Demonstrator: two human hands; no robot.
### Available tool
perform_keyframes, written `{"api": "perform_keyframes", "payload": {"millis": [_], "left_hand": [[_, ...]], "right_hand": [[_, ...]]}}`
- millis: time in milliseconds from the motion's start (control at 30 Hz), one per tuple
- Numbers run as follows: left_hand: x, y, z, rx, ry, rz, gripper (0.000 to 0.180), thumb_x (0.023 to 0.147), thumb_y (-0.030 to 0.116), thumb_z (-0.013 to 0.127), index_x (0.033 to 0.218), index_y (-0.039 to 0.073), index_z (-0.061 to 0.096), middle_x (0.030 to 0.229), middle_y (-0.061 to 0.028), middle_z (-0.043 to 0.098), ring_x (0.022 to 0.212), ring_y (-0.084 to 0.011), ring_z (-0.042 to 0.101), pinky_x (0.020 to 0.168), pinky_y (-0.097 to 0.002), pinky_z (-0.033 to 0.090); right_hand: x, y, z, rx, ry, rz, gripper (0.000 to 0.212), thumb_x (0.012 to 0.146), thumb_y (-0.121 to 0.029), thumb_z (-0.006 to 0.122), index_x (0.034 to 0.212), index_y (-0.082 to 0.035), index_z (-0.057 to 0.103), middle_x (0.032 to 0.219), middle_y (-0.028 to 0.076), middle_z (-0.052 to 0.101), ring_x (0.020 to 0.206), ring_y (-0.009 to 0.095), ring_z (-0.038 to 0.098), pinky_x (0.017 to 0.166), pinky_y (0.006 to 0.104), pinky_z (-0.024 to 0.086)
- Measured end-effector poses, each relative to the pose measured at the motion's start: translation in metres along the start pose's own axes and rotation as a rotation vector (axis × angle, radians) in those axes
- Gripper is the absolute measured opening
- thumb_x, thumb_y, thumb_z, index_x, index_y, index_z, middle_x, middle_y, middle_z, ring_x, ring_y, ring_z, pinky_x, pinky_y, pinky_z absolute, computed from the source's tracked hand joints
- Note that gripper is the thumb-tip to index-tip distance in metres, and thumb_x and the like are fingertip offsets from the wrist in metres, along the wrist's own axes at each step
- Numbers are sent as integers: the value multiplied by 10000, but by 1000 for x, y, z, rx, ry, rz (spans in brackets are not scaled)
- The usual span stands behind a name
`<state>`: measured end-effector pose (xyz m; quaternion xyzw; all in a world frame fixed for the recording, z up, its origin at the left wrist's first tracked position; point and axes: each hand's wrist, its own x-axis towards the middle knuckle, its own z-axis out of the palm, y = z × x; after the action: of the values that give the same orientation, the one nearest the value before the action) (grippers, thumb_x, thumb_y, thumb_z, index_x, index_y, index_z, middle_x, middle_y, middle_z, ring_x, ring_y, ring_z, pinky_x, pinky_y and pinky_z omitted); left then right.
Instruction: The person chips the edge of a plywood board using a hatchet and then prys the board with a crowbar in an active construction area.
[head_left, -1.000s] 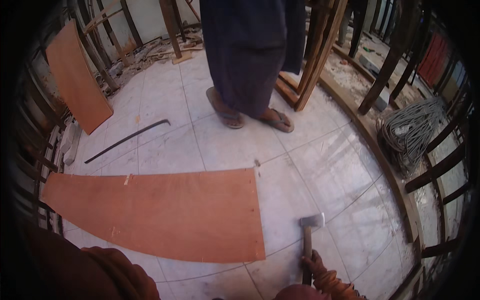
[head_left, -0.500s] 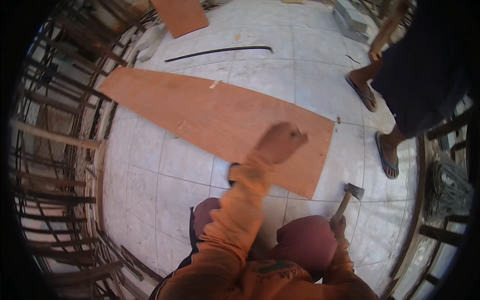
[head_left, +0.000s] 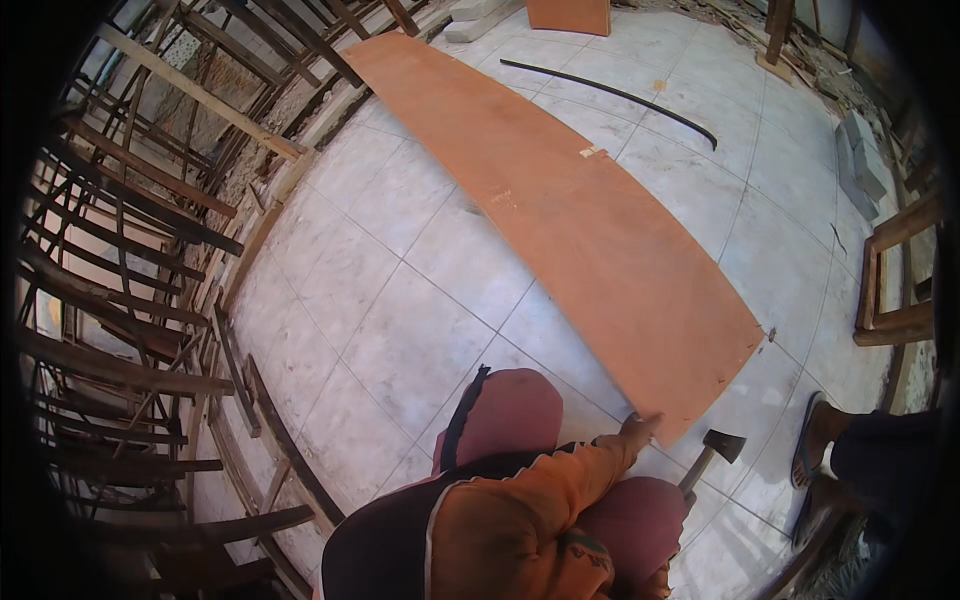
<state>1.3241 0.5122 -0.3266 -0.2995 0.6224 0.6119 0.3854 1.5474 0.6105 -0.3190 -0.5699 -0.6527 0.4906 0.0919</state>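
Note:
A long reddish-brown plywood sheet [head_left: 590, 220] lies slantwise across the tiled floor, narrowing toward the far left. At its near corner, in front of my knees, my left hand [head_left: 640, 430] grips the edge, fingers at the corner. Beside that corner, to the right, is a hatchet [head_left: 724, 444] with a dark flared head and a pale wooden handle. The handle rises from behind my right knee, where my right hand is mostly hidden; the earlier frame shows it wrapped round this handle.
Another person's sandalled feet [head_left: 815, 440] stand close on the right. A black strip [head_left: 620, 95] lies beyond the sheet, near another plywood piece [head_left: 568, 15]. Grey blocks [head_left: 862, 160] and a wooden frame [head_left: 890, 280] sit at right. Timber slats [head_left: 130, 370] line the left side.
My left hand has come down from above the sheet to its near corner. The view has turned left, so the sheet and the other person's feet appear shifted. The hatchet stays at my right.

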Motion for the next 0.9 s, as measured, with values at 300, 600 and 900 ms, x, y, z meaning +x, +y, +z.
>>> {"api": "perform_keyframes", "payload": {"millis": [300,600,900], "left_hand": [[15,-3,26,-450,-209,-70,567,811,346,730,1236,35,520,1175,-113,607,1026,-260,627,824,-387,531],[6,8,39,-775,-229,-99,475,889,331,611,1240,25,514,1147,-124,618,972,-260,641,803,-375,538],[10,4,31,-659,-220,-111,419,891,331,574,1223,80,524,1153,-108,616,985,-250,636,806,-394,531]], "right_hand": [[-15,-79,7,46,-56,-32,332,876,-171,612,1153,-37,487,766,42,545,657,119,496,594,288,435],[-12,-99,10,30,-125,-135,280,894,-158,589,1148,-82,499,761,22,529,662,118,475,599,265,412],[7,-61,25,-94,-143,-168,297,857,-130,633,1101,-60,479,772,60,500,715,170,461,679,304,428]]}}
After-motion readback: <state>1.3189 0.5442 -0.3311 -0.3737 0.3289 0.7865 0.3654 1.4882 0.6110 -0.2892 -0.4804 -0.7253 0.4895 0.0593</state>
